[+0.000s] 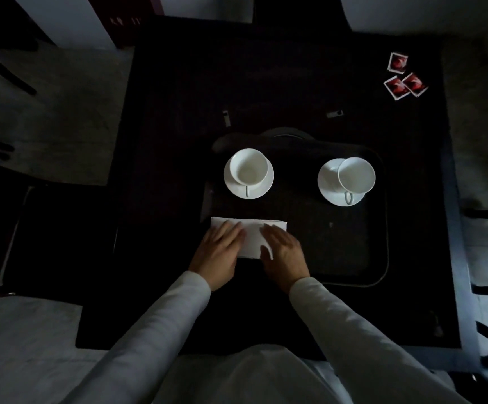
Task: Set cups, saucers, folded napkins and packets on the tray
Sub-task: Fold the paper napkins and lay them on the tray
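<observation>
Napkin (253, 237) is light and soft with no stiffness, so it probably flops open if lifted by one corner; better to pinch it at a folded edge or slide it flat. It lies at the near-left of the tray (353, 258), in front of the left cup (248, 168), though the tray edge there is hard to make out in the dark. Left hand (218, 253) and right hand (285, 256) both rest on it palm down, fingers (234, 228) straight, pressing and not gripping.
</observation>
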`<action>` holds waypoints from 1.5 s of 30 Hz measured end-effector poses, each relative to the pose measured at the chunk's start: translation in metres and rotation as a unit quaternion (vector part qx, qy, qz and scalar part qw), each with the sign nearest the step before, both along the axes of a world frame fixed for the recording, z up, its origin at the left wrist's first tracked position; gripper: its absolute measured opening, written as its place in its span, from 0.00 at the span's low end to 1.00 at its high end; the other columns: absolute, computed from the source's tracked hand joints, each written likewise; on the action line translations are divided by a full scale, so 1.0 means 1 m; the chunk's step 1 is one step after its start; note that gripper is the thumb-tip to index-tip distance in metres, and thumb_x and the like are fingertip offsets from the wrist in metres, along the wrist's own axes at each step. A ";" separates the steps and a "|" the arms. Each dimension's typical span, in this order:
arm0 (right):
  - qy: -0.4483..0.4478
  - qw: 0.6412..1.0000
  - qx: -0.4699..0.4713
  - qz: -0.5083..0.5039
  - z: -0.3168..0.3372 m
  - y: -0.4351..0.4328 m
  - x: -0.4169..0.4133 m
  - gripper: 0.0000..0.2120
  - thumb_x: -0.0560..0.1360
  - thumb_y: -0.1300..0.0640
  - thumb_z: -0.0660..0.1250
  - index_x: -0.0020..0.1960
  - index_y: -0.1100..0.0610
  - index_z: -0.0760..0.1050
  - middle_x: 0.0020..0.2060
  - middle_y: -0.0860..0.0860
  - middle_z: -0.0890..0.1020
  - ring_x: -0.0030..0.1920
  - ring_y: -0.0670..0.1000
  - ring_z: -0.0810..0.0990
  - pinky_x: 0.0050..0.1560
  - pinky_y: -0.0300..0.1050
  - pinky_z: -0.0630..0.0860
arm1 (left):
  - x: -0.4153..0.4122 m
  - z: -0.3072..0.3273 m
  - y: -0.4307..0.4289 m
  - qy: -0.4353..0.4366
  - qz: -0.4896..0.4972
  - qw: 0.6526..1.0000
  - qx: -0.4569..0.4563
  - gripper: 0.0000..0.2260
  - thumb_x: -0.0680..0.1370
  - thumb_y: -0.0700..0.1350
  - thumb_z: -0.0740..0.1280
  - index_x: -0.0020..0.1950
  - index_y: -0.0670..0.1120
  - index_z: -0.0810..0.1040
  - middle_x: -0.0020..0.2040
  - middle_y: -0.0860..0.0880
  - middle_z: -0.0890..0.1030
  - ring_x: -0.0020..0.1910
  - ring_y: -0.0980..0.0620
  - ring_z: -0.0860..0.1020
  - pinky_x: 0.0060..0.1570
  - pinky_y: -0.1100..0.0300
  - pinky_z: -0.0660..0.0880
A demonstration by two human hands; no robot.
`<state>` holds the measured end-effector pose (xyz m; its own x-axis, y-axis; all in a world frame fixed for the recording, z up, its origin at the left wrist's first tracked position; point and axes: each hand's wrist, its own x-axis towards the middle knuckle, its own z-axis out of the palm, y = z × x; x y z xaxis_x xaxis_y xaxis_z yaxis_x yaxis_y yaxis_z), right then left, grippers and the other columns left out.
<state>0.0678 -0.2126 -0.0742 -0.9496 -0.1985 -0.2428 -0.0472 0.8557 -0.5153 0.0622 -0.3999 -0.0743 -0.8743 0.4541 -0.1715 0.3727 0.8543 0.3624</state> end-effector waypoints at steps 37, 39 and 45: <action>0.074 0.996 0.002 -0.044 0.096 0.111 -0.020 0.29 0.81 0.52 0.67 0.79 0.60 0.64 0.78 0.59 0.67 0.79 0.60 0.64 0.79 0.60 0.59 | -0.031 0.085 0.099 0.054 0.018 0.998 0.024 0.25 0.82 0.54 0.62 0.78 0.46 0.67 0.80 0.42 0.64 0.77 0.41 0.65 0.75 0.43 0.60; 0.077 0.995 -0.025 -0.062 0.107 0.135 -0.027 0.28 0.80 0.56 0.69 0.77 0.61 0.67 0.76 0.60 0.71 0.74 0.62 0.72 0.74 0.59 0.67 | -0.040 0.098 0.123 0.035 0.041 0.997 0.058 0.25 0.82 0.54 0.62 0.78 0.47 0.67 0.80 0.44 0.65 0.77 0.43 0.66 0.75 0.46 0.62; 0.077 0.984 -0.086 -0.139 0.125 0.219 -0.065 0.26 0.78 0.57 0.71 0.74 0.58 0.70 0.67 0.58 0.78 0.64 0.58 0.80 0.65 0.54 0.77 | -0.087 0.129 0.208 -0.049 0.127 0.974 0.184 0.21 0.81 0.53 0.65 0.73 0.50 0.72 0.72 0.50 0.75 0.69 0.49 0.74 0.63 0.58 0.70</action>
<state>0.0029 0.0063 0.0508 -0.9958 0.0478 -0.0777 0.0873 0.7480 -0.6579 -0.0245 -0.1921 0.0551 -0.9537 0.2727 -0.1267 0.1152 0.7205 0.6838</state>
